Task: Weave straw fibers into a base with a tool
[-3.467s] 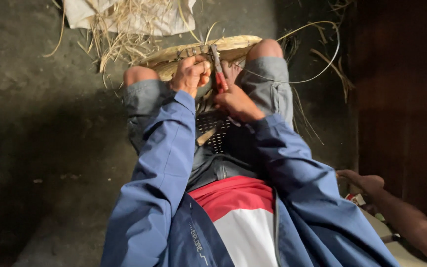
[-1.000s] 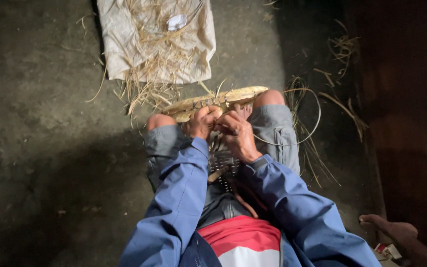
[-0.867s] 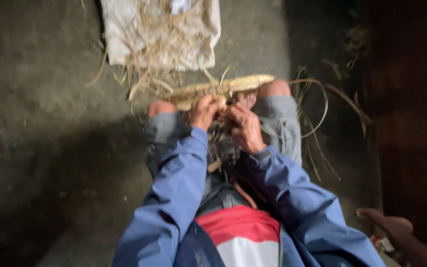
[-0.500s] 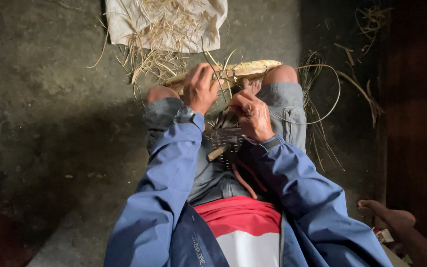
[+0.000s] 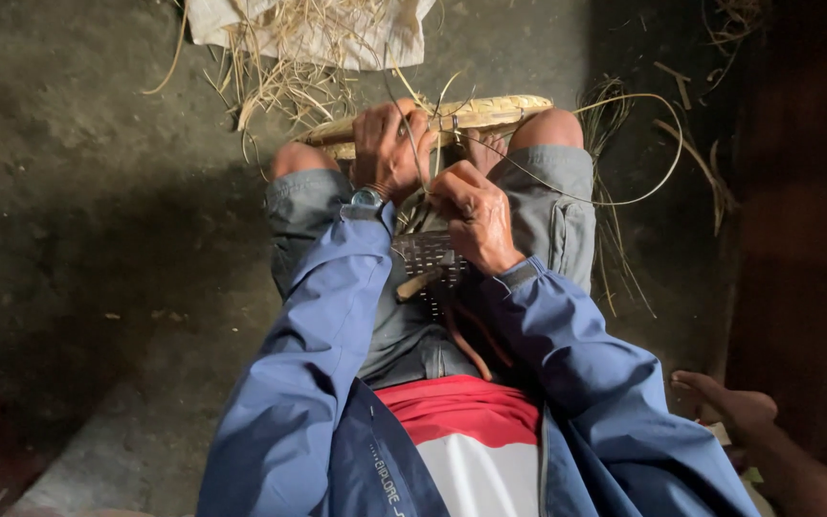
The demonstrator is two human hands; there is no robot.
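Shifted slightly since half a second ago: left hand (image 5: 387, 146) now higher on the basket rim (image 5: 490, 112), clamped round it; right hand (image 5: 476, 215) lower, pinching a thin strip (image 5: 614, 201), basket propped between the knees. Nearby at lower right, another person's foot (image 5: 729, 407). Beyond, looped strips, loose straw (image 5: 275, 86), pale cloth (image 5: 390, 38). Bare floor (image 5: 78, 191) left; dark wall right.
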